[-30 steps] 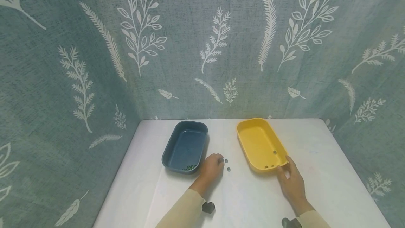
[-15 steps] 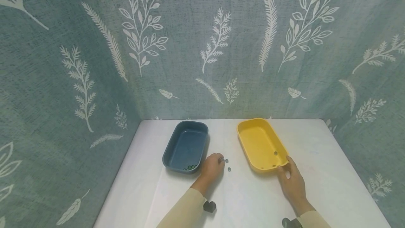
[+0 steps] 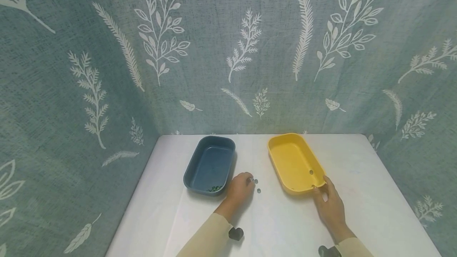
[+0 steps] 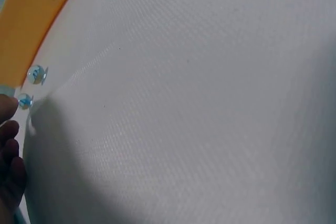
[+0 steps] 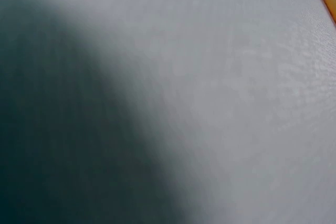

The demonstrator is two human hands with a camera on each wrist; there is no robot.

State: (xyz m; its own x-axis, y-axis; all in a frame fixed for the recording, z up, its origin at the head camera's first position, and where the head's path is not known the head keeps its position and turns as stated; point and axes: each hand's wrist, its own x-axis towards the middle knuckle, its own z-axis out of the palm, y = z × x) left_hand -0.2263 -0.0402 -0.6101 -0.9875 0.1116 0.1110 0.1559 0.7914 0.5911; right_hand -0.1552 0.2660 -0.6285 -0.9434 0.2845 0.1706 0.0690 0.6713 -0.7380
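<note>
Close to the table, my left hand (image 3: 240, 186) has its fingers curled, with a small glass marble (image 3: 251, 180) at the fingertips. Two more marbles lie just right of it, a farther marble (image 3: 256, 181) and a nearer marble (image 3: 258, 190). The left wrist view shows curled fingers (image 4: 9, 145) at the left edge and a clear marble (image 4: 36, 74) with a blue swirl. My right hand (image 3: 329, 203) grips the near right corner of a yellow tray (image 3: 290, 158), thumb and fingers at its rim. A few marbles (image 3: 311, 172) are inside the tray.
A dark blue tray (image 3: 213, 162) stands left of my left hand, with several green marbles (image 3: 215, 188) at its near end. Both trays are on a white table (image 3: 278, 225). Patterned blue-green cloth (image 3: 203, 50) hangs behind and at both sides.
Marbles at the near end of the yellow tray have rolled apart, one leftward and one rightward toward the thumb. Both hands have stayed nearly in place.
</note>
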